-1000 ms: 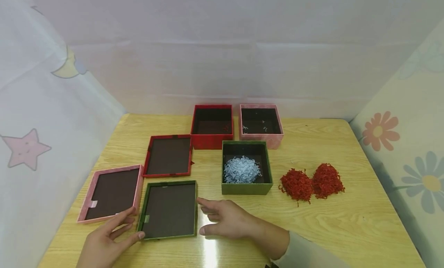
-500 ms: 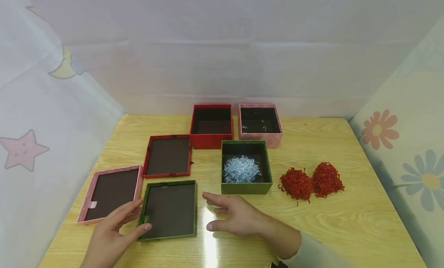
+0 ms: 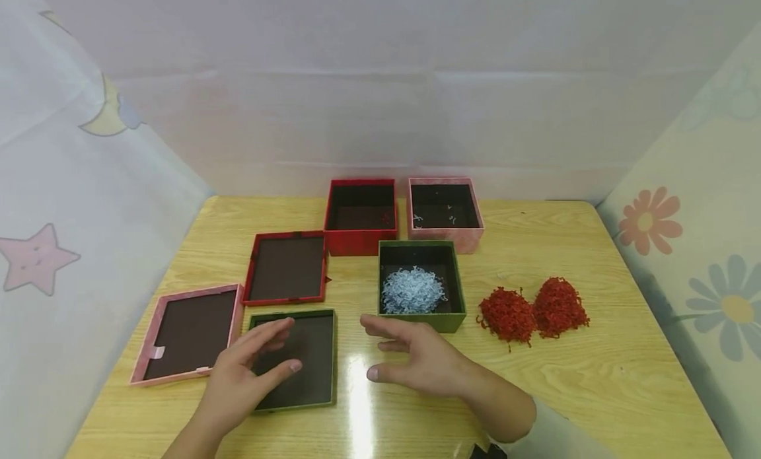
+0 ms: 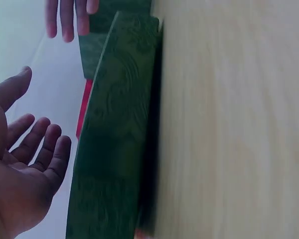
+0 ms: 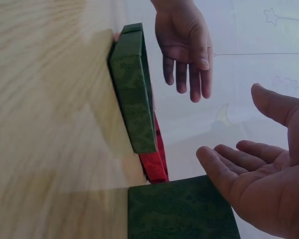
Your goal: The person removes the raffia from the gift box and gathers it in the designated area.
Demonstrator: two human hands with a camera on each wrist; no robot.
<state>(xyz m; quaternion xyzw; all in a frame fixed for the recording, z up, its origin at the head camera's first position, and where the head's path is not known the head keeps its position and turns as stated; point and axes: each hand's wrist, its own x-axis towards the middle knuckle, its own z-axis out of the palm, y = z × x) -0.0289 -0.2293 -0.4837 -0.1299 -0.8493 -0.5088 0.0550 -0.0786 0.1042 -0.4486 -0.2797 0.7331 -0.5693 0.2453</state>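
Note:
My left hand [image 3: 240, 373] hovers over the left part of the green lid [image 3: 312, 370], fingers loosely extended and thumb apart, holding nothing. The lid lies inside-up on the table. To its right, my right hand [image 3: 422, 360] is held in the air in front of the green box [image 3: 422, 323], its fingers also extended and free. A heap of pale blue shredded paper [image 3: 413, 290] sits in that box. In the left wrist view, a side of the green lid [image 4: 112, 134] stands close by the left hand [image 4: 20, 174]; the two are apart.
Behind the green box stand a red box [image 3: 361, 242] and a pink box [image 3: 446, 234], with a few paper shreds inside. A red lid [image 3: 287, 301] and pink lid [image 3: 148, 340] lie at the left. Two mounds of red shredded paper [image 3: 508, 316] rest at the right.
My left hand has left the lid's left edge, rising and moving right above it. My right hand has moved right and slightly up, away from the lid. The lid and boxes stay put.

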